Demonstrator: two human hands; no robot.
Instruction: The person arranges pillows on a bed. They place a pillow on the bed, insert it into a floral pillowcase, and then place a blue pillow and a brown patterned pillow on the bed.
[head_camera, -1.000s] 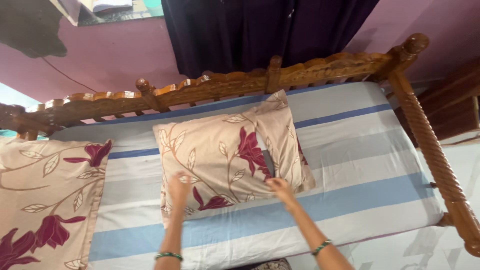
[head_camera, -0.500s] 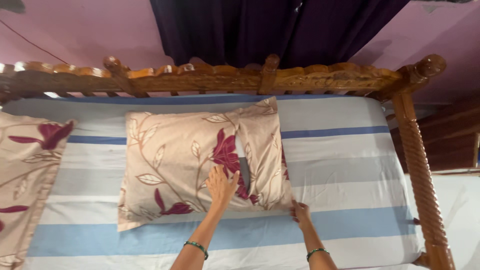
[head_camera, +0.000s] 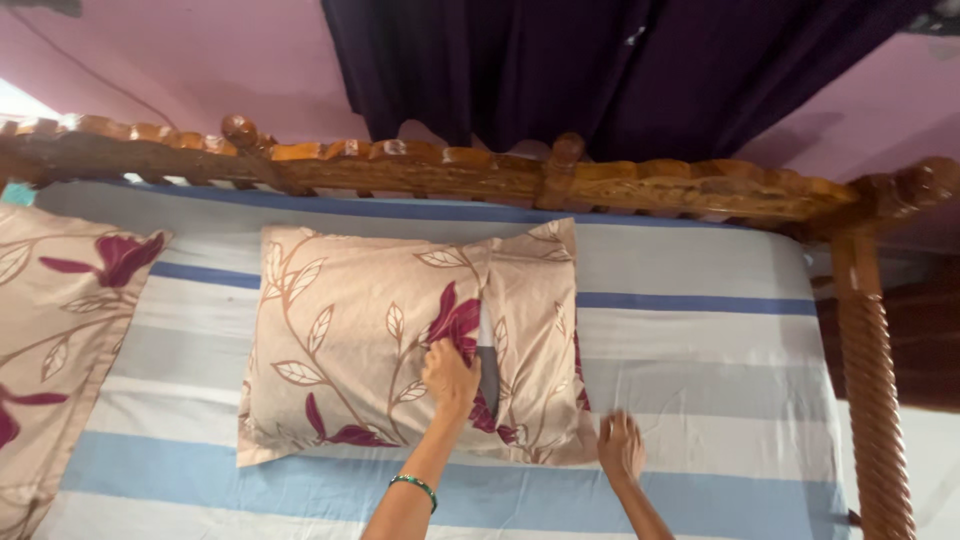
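Pillow (head_camera: 370, 345): floral, flat on striped bed sheet (head_camera: 700, 350), 12 o'clock of hands, below headboard (head_camera: 520, 180).
Left hand (head_camera: 450, 375): grip pinched on cover flap (head_camera: 487, 330).
Right hand (head_camera: 621, 447): fingers spread, flat on sheet, 4 o'clock of pillow.
Step, judged: closing flap. Next: tuck, smooth.

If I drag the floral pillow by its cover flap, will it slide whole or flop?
The floral pillow looks soft and plump, so it would likely sag. Left hand grips at the cover opening, where fabric seems loose and may pull first. Probably light enough to slide on the striped sheet.
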